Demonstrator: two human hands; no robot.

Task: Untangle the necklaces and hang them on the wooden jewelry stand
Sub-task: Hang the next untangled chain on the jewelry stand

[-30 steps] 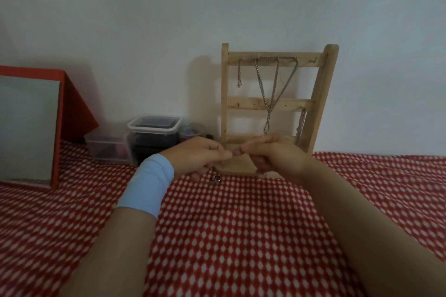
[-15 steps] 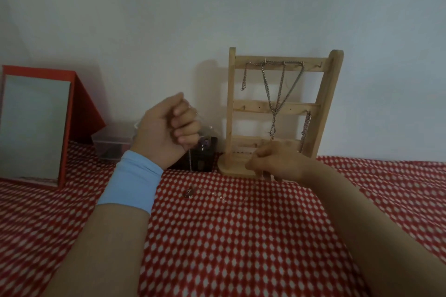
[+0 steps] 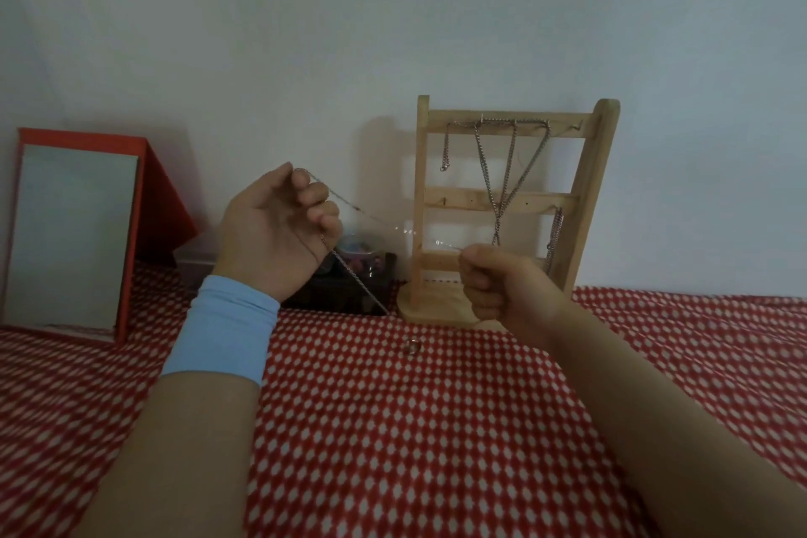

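Note:
A thin silver necklace [image 3: 375, 218] stretches in the air between my two hands. My left hand [image 3: 279, 232], raised and with a blue wristband, grips one end with curled fingers; a strand hangs from it down to a small pendant [image 3: 412, 346] lying on the cloth. My right hand [image 3: 502, 288] pinches the other end just in front of the wooden jewelry stand [image 3: 515, 205]. Chains [image 3: 498, 170] hang from the stand's top bar, and another chain [image 3: 553, 240] hangs from the middle bar at the right.
A red-and-white patterned cloth [image 3: 436, 428] covers the table. A red-framed mirror [image 3: 70, 232] stands at the left. Plastic containers [image 3: 349, 275] sit against the wall behind my left hand, left of the stand.
My hands moved apart from a joined position in front of the stand. The left hand rose up and to the left, pulling the necklace taut; the pendant now lies on the cloth.

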